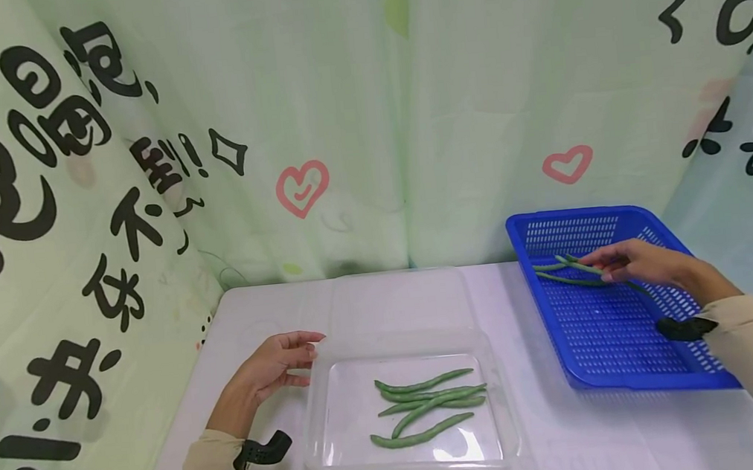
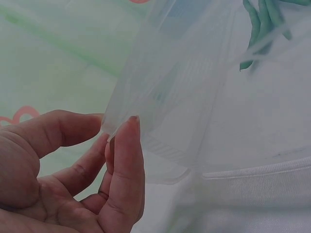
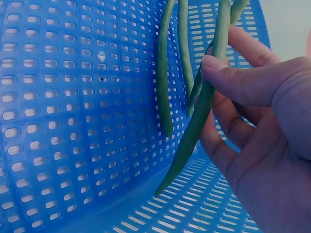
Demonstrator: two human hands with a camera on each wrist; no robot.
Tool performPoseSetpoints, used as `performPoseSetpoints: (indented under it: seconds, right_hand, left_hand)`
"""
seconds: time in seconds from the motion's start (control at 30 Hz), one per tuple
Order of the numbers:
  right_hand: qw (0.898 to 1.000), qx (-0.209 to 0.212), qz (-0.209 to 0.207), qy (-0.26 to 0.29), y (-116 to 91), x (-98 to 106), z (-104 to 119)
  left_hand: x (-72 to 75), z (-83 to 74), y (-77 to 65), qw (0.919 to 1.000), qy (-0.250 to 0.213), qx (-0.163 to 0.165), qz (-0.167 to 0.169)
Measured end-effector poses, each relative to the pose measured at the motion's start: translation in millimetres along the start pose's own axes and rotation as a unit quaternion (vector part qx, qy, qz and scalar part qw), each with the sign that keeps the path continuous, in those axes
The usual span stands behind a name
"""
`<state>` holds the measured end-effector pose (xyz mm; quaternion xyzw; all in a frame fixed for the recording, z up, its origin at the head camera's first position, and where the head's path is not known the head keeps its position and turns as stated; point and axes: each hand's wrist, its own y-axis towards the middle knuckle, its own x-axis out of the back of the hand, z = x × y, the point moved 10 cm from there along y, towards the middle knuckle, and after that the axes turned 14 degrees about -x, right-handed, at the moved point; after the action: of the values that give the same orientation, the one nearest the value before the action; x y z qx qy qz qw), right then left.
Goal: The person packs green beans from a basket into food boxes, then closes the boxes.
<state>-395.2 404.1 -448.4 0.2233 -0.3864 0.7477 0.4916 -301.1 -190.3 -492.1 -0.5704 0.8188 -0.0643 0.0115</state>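
Note:
In the head view, my right hand [image 1: 634, 263] reaches into the blue basket [image 1: 603, 364] and pinches a green bean [image 3: 192, 133], held between thumb and fingers in the right wrist view. More green beans [image 3: 164, 73] lie against the perforated bottom beside it. My left hand [image 1: 279, 367] grips the left edge of a clear plastic box [image 1: 317, 419], thumb and fingertips at its rim in the left wrist view. Inside the box lie several green beans [image 1: 424, 435], roughly side by side, one crossing others.
The box's transparent lid [image 1: 396, 300] lies folded back behind it on the white tabletop [image 1: 256, 316]. A pale green curtain [image 1: 366, 116] with black lettering and red hearts hangs behind and at the left. Each wrist wears a black strap [image 1: 267, 450].

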Motion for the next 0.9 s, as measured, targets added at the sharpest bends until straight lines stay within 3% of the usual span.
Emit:
performPoseSetpoints:
  seconds: [0.2, 0.47, 0.9]
  right_hand:
    - [0.999, 0.016, -0.022, -0.025, -2.7, 1.4, 8.6]
    - [0.999, 0.039, -0.028, -0.013, -4.5, 4.2, 23.8]
    - [0.995, 0.066, -0.078, -0.003, -13.8, 18.0, 50.0]
  left_hand:
    - [-0.3, 0.3, 0.2, 1.0000, 0.000, -0.001, 0.000]
    - [-0.6, -0.7, -1.0, 1.0000, 0.002, 0.001, -0.004]
    - [-1.1, -1.1, -2.1, 1.0000, -0.004, 0.001, -0.001]
